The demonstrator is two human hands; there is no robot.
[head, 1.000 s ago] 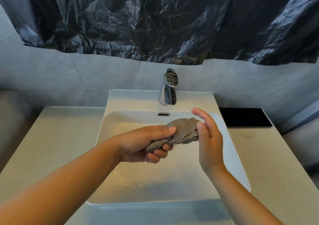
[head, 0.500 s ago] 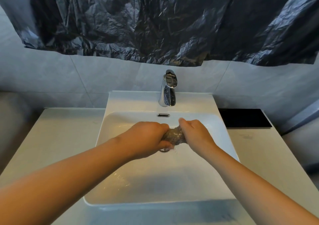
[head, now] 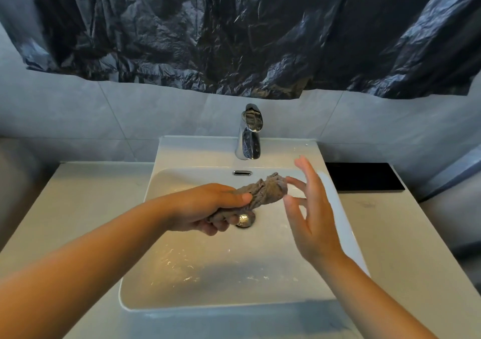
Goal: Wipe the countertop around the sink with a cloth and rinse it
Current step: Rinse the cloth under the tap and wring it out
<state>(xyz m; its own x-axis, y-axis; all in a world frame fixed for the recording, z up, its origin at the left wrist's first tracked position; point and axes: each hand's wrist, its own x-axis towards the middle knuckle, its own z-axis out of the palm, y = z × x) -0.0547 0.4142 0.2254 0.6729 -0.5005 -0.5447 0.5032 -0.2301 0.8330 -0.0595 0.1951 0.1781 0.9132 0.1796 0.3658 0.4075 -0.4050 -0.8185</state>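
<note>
A grey cloth (head: 265, 190), twisted into a short roll, is held over the white sink basin (head: 197, 265). My left hand (head: 208, 208) is closed around its left end, above the metal drain plug (head: 245, 219). My right hand (head: 309, 208) is just right of the cloth with fingers spread, one fingertip at or near the cloth's free end. The chrome tap (head: 250, 135) stands behind the basin with no water running. The basin floor is wet. Pale countertop (head: 78, 208) lies on both sides of the sink.
A black rectangular panel (head: 364, 177) lies on the counter at the back right. Crumpled black plastic sheeting (head: 234, 31) hangs on the tiled wall above the tap. An overflow slot (head: 242, 173) sits under the tap.
Half a second ago both hands gripped and twisted the cloth together. Now my right hand has let go and opened, while the left still holds the twisted cloth.
</note>
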